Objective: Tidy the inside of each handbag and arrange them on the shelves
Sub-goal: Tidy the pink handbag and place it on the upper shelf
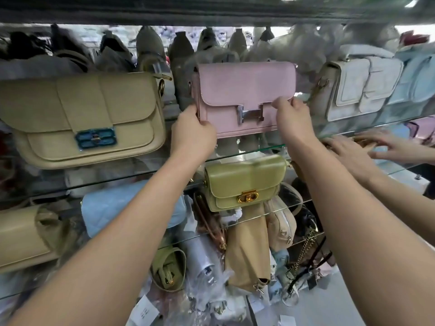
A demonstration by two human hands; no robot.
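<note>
Handbag, pink, rectangular, soft-flapped, with silver H-shaped clasp: being held upright, clasp outward, over the middle of the upper glass shelf. It is being positioned between a beige flap handbag with blue clasp toward the shelf's left end and a white pocketed handbag toward its right end. The long axis is lying level, along the shelf's front edge. Left hand: the lower left corner is being gripped, thumb across the front. Right hand: the flap's lower right corner is being pinched between thumb and fingers. Opposite ends are being held, neither hand nearer. Whether the base is resting on the glass cannot be told. Seating is being judged as under way, and a level push toward the shelf's back edge is probably being called for.
</note>
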